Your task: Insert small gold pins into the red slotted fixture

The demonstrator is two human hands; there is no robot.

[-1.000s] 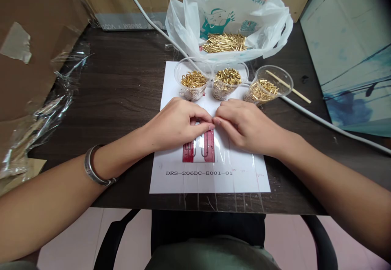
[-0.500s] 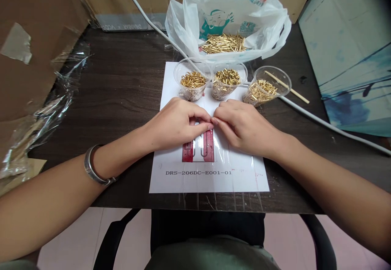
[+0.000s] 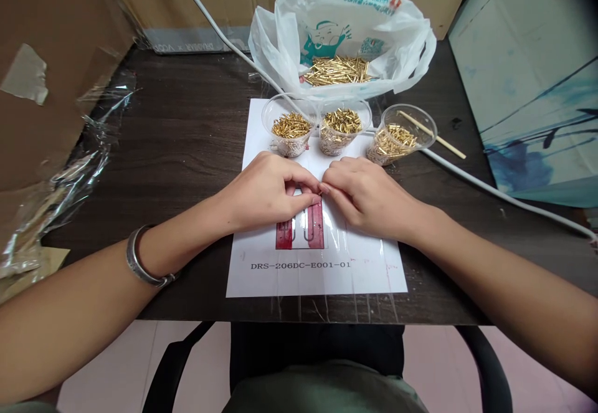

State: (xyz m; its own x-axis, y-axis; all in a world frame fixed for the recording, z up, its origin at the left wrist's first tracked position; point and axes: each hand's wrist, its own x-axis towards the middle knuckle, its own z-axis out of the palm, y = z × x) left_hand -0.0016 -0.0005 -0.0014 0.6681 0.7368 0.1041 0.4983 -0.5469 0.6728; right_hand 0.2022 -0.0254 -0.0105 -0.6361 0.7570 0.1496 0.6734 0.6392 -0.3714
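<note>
My left hand (image 3: 275, 192) and my right hand (image 3: 369, 194) meet fingertip to fingertip over a printed white sheet (image 3: 261, 282). Both are closed in a pinch. Whatever sits between the fingertips is too small and too covered to name. Just beyond the hands stand three clear plastic cups of small brass-coloured metal pieces: a left cup (image 3: 290, 145), a middle cup (image 3: 340, 140) and a right cup (image 3: 392, 145), which leans. Below my left fingertips, a red and white printed picture (image 3: 315, 232) shows on the sheet, partly covered by the hand.
Behind the cups, a white plastic bag (image 3: 402, 58) gapes over a heap of brass-coloured pins (image 3: 339, 71). A white cable (image 3: 509, 198) crosses the dark table (image 3: 154, 132), passing behind the cups. Near the right cup lies a thin wooden stick (image 3: 448, 146). Cardboard (image 3: 56, 39) walls the left side.
The whole view has shifted slightly, so the sheet, cups and bag appear a little further left. Both hands keep their pinch, fingertips still together.
</note>
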